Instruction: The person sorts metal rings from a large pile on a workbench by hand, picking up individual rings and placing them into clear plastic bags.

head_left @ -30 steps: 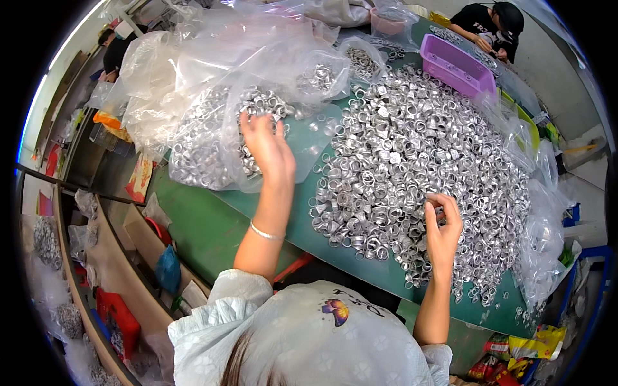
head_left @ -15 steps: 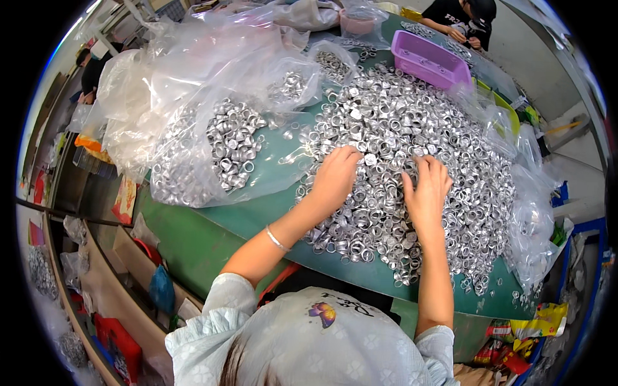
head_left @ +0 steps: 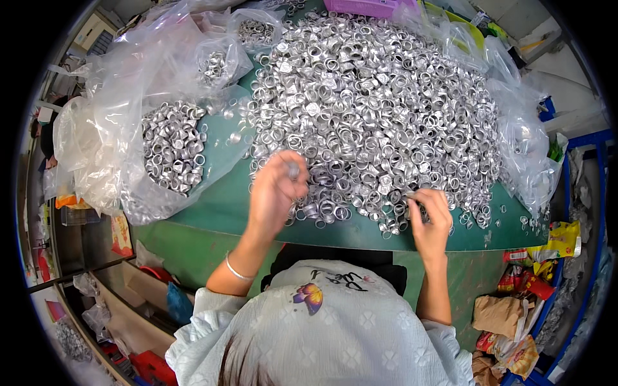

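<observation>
A broad heap of silver-coloured metal rings (head_left: 380, 109) covers most of the green table (head_left: 222, 209). My left hand (head_left: 270, 193) is raised over the heap's near left edge, somewhat smeared by motion. Its curled fingers hold a silver ring (head_left: 293, 170). At the near side of the heap, my right hand (head_left: 433, 222) has its thumb and fingertips pinched together. Something small and metallic shows at those fingertips, probably a ring, too small to make out surely.
On the left lies a clear plastic bag (head_left: 103, 148) with loose rings (head_left: 174, 148) at its mouth. A purple basket (head_left: 364, 6) stands at the far edge. More clear plastic (head_left: 518, 148) borders the heap on the right. Snack packets (head_left: 555, 241) lie beyond the table's right corner.
The view has tilted downward, so the purple basket is now mostly cut off. My left hand has come up off the heap holding a ring. My right hand has drawn back and its fingers have closed.
</observation>
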`<action>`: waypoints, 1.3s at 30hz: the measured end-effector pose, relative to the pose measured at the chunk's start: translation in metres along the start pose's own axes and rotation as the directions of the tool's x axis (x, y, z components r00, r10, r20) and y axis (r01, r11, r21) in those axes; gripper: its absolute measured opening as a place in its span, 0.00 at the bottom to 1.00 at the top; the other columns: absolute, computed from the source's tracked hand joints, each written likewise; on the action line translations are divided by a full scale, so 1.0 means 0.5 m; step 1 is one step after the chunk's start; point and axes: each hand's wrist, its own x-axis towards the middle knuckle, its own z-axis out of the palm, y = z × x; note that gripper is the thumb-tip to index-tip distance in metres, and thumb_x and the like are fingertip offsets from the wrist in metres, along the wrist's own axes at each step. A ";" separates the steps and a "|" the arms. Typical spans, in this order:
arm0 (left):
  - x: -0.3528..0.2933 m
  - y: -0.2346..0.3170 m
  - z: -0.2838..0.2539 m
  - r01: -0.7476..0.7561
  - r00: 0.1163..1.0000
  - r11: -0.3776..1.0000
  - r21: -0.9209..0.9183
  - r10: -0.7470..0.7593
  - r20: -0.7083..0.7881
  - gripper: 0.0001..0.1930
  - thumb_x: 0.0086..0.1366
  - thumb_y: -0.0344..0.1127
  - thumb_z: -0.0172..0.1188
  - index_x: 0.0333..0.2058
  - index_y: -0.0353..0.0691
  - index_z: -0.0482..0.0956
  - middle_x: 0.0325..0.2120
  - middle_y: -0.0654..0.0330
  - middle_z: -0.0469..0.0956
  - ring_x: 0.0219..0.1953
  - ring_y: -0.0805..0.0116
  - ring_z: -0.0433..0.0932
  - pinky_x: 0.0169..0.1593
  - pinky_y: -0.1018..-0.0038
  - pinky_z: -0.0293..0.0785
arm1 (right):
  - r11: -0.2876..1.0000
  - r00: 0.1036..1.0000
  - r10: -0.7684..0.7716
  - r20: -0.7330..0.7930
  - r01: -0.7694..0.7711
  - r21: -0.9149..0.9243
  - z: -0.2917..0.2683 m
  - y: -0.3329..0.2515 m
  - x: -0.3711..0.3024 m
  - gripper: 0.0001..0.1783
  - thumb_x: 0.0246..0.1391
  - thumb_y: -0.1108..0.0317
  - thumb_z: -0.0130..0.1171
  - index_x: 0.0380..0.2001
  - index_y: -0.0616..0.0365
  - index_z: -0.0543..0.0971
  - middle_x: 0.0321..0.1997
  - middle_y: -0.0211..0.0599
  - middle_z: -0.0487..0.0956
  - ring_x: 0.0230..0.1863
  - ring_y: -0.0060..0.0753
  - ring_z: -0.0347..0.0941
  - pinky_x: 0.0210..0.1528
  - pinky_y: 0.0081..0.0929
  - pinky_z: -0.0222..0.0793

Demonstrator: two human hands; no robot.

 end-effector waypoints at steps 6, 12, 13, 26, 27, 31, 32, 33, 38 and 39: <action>-0.071 -0.095 0.020 -0.293 0.942 0.219 0.931 0.232 0.242 0.06 0.59 0.25 0.53 0.35 0.36 0.77 0.19 0.55 0.73 0.21 0.62 0.74 0.24 0.71 0.69 | 0.886 0.982 -0.112 0.154 0.169 -0.431 0.064 -0.017 0.035 0.16 0.43 0.76 0.56 0.39 0.52 0.76 0.54 0.34 0.67 0.52 0.44 0.60 0.51 0.41 0.53; -0.083 -0.097 -0.012 -0.333 0.899 0.107 0.937 0.334 0.282 0.12 0.56 0.18 0.51 0.37 0.37 0.77 0.29 0.54 0.74 0.26 0.53 0.75 0.29 0.67 0.72 | 0.749 0.918 -0.186 0.349 0.363 -0.555 0.071 0.002 0.040 0.18 0.43 0.71 0.54 0.41 0.49 0.76 0.53 0.31 0.68 0.56 0.40 0.60 0.55 0.47 0.50; -0.090 -0.095 -0.015 -0.315 0.890 0.102 0.943 0.377 0.257 0.12 0.55 0.18 0.51 0.37 0.37 0.77 0.30 0.54 0.73 0.25 0.54 0.75 0.28 0.68 0.71 | 0.745 0.912 -0.195 0.362 0.378 -0.550 0.069 0.001 0.042 0.17 0.43 0.71 0.54 0.41 0.49 0.76 0.53 0.31 0.68 0.56 0.40 0.60 0.56 0.47 0.49; -0.079 -0.071 -0.033 -0.061 0.880 -0.053 0.997 0.469 0.078 0.17 0.51 0.28 0.64 0.42 0.44 0.77 0.35 0.62 0.70 0.17 0.68 0.68 0.24 0.73 0.67 | 0.950 0.984 0.023 0.174 -0.076 0.303 0.053 0.007 0.080 0.09 0.44 0.77 0.59 0.29 0.57 0.70 0.45 0.38 0.73 0.47 0.35 0.68 0.52 0.38 0.59; -0.079 -0.068 -0.027 -0.057 0.891 -0.070 0.996 0.447 0.083 0.17 0.52 0.28 0.63 0.43 0.45 0.77 0.35 0.62 0.70 0.18 0.66 0.69 0.24 0.71 0.67 | 0.808 0.971 0.147 0.189 -0.228 0.544 0.057 0.015 0.076 0.08 0.46 0.78 0.58 0.29 0.58 0.70 0.44 0.40 0.74 0.45 0.33 0.70 0.49 0.33 0.63; -0.077 -0.060 -0.036 -0.070 0.912 -0.168 0.983 0.389 0.132 0.17 0.52 0.27 0.61 0.43 0.46 0.77 0.36 0.61 0.69 0.19 0.62 0.71 0.25 0.68 0.68 | -0.023 0.823 0.276 0.497 -0.512 0.859 0.048 -0.013 0.071 0.14 0.53 0.79 0.51 0.43 0.62 0.66 0.39 0.44 0.74 0.35 0.30 0.72 0.36 0.24 0.68; -0.075 -0.057 -0.034 -0.096 0.906 -0.166 0.981 0.394 0.156 0.17 0.52 0.26 0.61 0.42 0.46 0.77 0.36 0.61 0.69 0.20 0.62 0.72 0.25 0.68 0.68 | -0.053 0.816 0.266 0.514 -0.520 0.853 0.046 -0.019 0.069 0.15 0.52 0.78 0.52 0.44 0.62 0.67 0.37 0.41 0.73 0.33 0.29 0.71 0.34 0.25 0.68; -0.073 -0.055 -0.034 -0.122 0.899 -0.165 0.979 0.399 0.180 0.17 0.52 0.26 0.60 0.42 0.46 0.77 0.35 0.61 0.69 0.20 0.62 0.72 0.25 0.67 0.68 | -0.083 0.809 0.256 0.530 -0.527 0.846 0.044 -0.026 0.067 0.15 0.52 0.77 0.52 0.45 0.61 0.68 0.35 0.39 0.72 0.32 0.29 0.71 0.33 0.26 0.68; -0.068 -0.064 -0.064 -0.262 0.881 -0.222 0.939 0.342 0.327 0.15 0.53 0.27 0.59 0.41 0.46 0.76 0.38 0.61 0.68 0.21 0.56 0.74 0.22 0.62 0.69 | 0.999 0.978 0.040 0.203 -0.034 -0.036 0.082 -0.060 0.050 0.13 0.45 0.73 0.61 0.38 0.55 0.78 0.27 0.38 0.69 0.27 0.35 0.70 0.27 0.31 0.64; -0.067 -0.064 -0.065 -0.270 0.882 -0.231 0.935 0.330 0.336 0.14 0.53 0.27 0.59 0.40 0.45 0.76 0.38 0.61 0.68 0.21 0.57 0.75 0.22 0.62 0.69 | 0.978 0.969 0.033 0.245 0.020 -0.209 0.099 -0.055 0.042 0.13 0.46 0.71 0.61 0.39 0.54 0.77 0.27 0.40 0.68 0.25 0.42 0.70 0.26 0.35 0.65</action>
